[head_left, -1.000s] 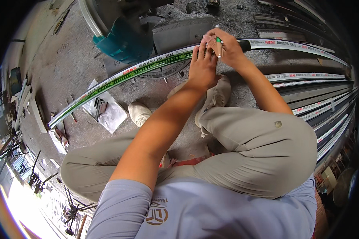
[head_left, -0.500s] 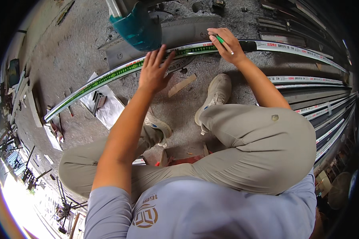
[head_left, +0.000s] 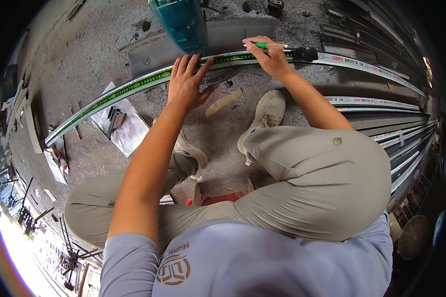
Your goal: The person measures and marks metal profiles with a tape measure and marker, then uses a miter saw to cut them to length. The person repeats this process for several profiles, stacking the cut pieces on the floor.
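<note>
A long metal profile (head_left: 364, 63) with a white printed film crosses in front of me, curving in the wide view. Along it lies the extended green blade of a tape measure (head_left: 142, 83), whose black case rests at the right. My left hand (head_left: 187, 85) is open, fingers spread, its fingertips on the blade and profile. Pinched in my right hand (head_left: 272, 60) is a green pen (head_left: 266, 45), held nearly level just above the tape, left of the case. Its light tip points right. Past my left fingertips is a teal power tool (head_left: 185, 28), partly out of view.
A grey metal plate (head_left: 151, 60) lies behind the profile. More wrapped profiles (head_left: 376, 102) are stacked at the right. White paper (head_left: 134, 129) with dark offcuts lies at the left. A flat wooden strip (head_left: 224, 103) is on the floor near my shoes (head_left: 268, 111).
My right hand has moved slightly left, and the pen has turned from slanting down to nearly level. The tape case now shows more plainly. My left hand stays on the tape.
</note>
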A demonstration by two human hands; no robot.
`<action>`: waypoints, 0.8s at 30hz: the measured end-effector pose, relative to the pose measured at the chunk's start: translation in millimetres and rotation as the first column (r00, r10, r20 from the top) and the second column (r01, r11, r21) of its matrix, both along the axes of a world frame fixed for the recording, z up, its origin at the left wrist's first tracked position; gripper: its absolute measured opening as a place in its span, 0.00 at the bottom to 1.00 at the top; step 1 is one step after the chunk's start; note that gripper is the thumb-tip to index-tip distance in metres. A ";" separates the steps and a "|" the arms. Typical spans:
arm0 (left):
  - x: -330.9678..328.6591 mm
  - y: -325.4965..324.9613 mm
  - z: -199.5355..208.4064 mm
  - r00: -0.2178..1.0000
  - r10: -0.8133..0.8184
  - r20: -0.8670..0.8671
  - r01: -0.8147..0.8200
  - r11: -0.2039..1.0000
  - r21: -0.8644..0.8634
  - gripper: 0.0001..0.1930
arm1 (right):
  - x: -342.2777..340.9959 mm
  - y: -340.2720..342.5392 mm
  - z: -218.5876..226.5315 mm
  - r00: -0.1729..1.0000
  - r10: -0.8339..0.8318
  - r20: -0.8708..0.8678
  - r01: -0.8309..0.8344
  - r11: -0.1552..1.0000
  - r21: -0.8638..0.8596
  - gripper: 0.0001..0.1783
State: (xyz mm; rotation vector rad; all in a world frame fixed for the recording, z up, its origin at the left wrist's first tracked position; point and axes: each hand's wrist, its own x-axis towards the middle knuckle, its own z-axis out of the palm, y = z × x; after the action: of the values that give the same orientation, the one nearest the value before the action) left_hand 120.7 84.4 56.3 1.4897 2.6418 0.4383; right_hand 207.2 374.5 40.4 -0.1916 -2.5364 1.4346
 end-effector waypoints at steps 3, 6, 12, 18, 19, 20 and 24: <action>0.9 -0.1 -0.4 1.000 -0.005 -0.022 0.005 1.000 -0.015 0.42 | -8.4 -13.6 -1.6 0.999 0.030 0.031 -0.025 0.990 -0.139 0.11; 0.9 0.9 0.5 1.000 -0.004 -0.026 0.003 0.998 -0.059 0.42 | -16.1 -25.9 -4.4 0.996 0.056 0.065 -0.040 0.973 -0.226 0.10; -0.6 2.8 1.9 1.000 -0.001 -0.012 0.001 0.998 -0.066 0.42 | -23.6 -29.9 -14.2 0.995 0.079 0.054 -0.071 0.989 -0.128 0.10; -2.7 3.2 0.1 1.000 0.009 0.016 -0.008 1.000 -0.003 0.41 | -28.0 -33.0 -6.7 0.979 0.111 0.170 -0.065 0.965 -0.255 0.10; -2.7 3.7 0.2 1.000 0.009 0.018 -0.009 1.000 0.006 0.40 | -27.7 -33.6 -7.3 0.980 0.112 0.161 -0.066 0.961 -0.269 0.10; -2.8 3.6 -0.6 1.000 0.008 0.020 -0.009 1.000 0.006 0.40 | -27.8 -33.7 -8.0 0.978 0.115 0.176 -0.062 0.958 -0.280 0.10; -3.2 3.2 -3.0 1.000 0.017 0.017 -0.018 1.000 0.006 0.38 | -28.6 -31.2 -10.0 0.964 0.138 0.227 -0.065 0.952 -0.300 0.10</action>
State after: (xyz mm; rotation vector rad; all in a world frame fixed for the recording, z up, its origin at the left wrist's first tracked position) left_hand 117.5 87.6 53.2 1.4589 2.6448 0.4583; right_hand 178.6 343.3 30.4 -0.3079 -2.5404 1.9352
